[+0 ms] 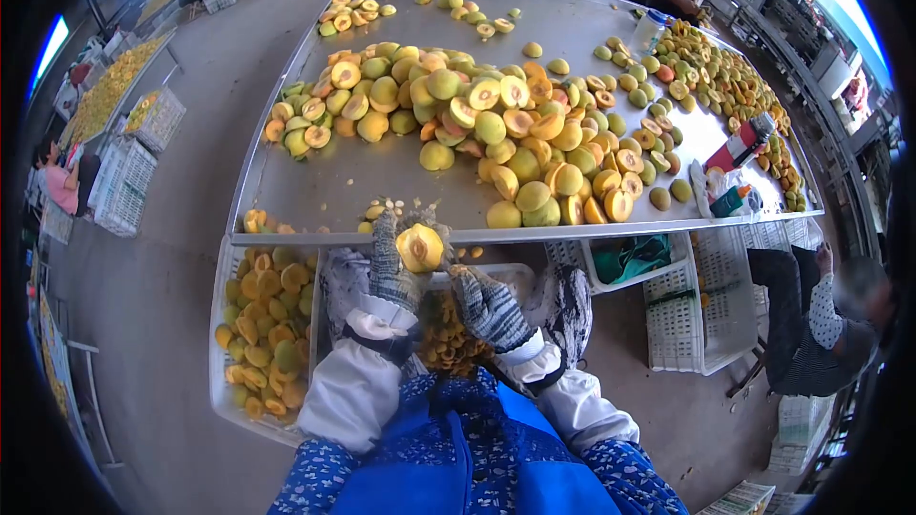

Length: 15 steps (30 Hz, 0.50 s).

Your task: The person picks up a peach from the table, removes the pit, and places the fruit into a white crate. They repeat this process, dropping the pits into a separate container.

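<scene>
The left hand (389, 272), in a speckled knit glove, holds a peach half (420, 248) just over the near edge of the table (382, 186). Its fingers curl around the left side and back of the fruit, with the cut face turned up toward the camera. The right hand (487, 307), gloved the same way, sits just beside and below the fruit; I cannot tell whether its fingers touch the fruit or pinch a tool.

The peach half looks light and firm-skinned, but the cut flesh is probably wet and slippery, and soft enough to bruise under hard pressure. The safest hold is likely on the rounded skin side, cupped in the palm, with the fingertips kept off the open face. The knit glove should add grip.

Below the hands, a white crate (229, 353) holds many cut halves, and a second bin between the arms holds darker bits, possibly pits. A large heap of peaches (496, 124) covers the table beyond. Another person (821, 324) sits at the right.
</scene>
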Motion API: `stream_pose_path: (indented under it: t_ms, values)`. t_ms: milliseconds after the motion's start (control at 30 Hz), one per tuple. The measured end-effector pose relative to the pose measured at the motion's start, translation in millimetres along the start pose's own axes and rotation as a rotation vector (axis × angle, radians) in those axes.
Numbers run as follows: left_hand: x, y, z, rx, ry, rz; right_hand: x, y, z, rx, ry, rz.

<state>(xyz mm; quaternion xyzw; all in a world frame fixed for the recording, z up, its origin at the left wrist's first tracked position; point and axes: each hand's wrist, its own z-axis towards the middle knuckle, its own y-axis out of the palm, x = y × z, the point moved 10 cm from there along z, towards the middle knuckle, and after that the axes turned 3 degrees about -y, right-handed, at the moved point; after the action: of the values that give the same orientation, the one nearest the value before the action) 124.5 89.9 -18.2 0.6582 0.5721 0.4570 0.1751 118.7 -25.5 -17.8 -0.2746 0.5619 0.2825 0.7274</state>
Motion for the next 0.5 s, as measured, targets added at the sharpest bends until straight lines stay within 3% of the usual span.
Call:
stream_pose_path:
  t_ms: [67,100,133,200,233,300,333,400,433,500]
  values:
    - [2,1,-13,-0.098,0.049,0.110,-55,21,-4,-0.079,-0.364,-1.056]
    - [8,-1,-20,-0.092,0.143,0.049,-53,26,-8,-0.062,-0.430,-1.111]
    - [4,-10,-17,-0.084,0.141,0.042,-55,29,-8,-0.072,-0.426,-1.110]
    - [25,-24,-18,-0.055,0.518,0.434,-38,23,2,-0.132,-0.104,-0.752]
    - [24,-31,-19,-0.055,0.516,0.433,-32,24,4,-0.138,-0.051,-0.687]
    - [-8,-36,-13,-0.249,0.148,0.033,-25,28,3,-0.125,-0.060,-0.702]
    - [-10,-37,-16,-0.250,0.147,0.033,-25,28,4,-0.111,-0.073,-0.715]
    - [3,-38,-25,-0.096,0.405,0.502,-27,29,5,-0.079,-0.070,-0.665]
    - [14,-11,-56,-0.017,0.462,0.382,-24,31,5,-0.087,-0.035,-0.594]
    - [11,-30,-44,0.048,0.512,0.465,-18,36,4,-0.091,0.005,-0.520]
